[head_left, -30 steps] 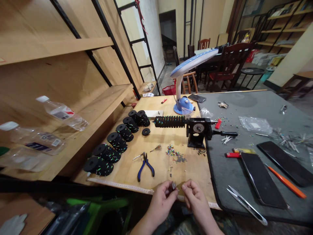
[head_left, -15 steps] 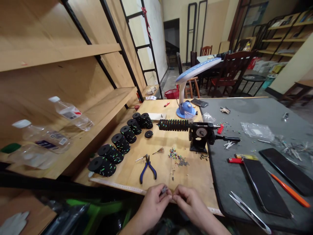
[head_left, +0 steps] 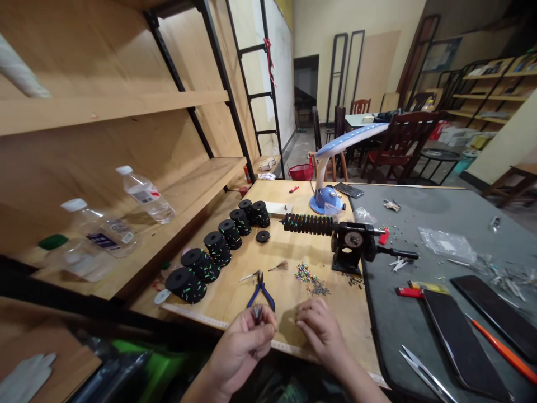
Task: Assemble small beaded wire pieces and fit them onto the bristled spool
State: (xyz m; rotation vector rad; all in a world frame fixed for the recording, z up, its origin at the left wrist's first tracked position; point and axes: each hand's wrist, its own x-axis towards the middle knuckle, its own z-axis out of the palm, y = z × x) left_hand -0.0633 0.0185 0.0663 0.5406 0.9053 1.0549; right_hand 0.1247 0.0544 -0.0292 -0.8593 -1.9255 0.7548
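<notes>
Head view: the left hand [head_left: 241, 342] is above the front edge of the worktop [head_left: 277, 253], its grip closed around a small bunch of thin greyish pieces [head_left: 257, 314]. The bunch sits between thumb and curled fingers, its ends poking up past the fingertips; the pieces are too small to make out singly. The right hand [head_left: 319, 327] is apart from the left, its fingers bent loosely toward the thumb; whether its grip has hold of anything cannot be told. The bunch lies to the left of that hand. Just beyond the left hand are spread pliers [head_left: 269, 298] with blue handles, partly overlapped by it. Beyond the right hand lie loose grey bits [head_left: 320, 288], touching a heap of coloured beads [head_left: 305, 272]. Farther back stands a black cranked device [head_left: 352, 242].
</notes>
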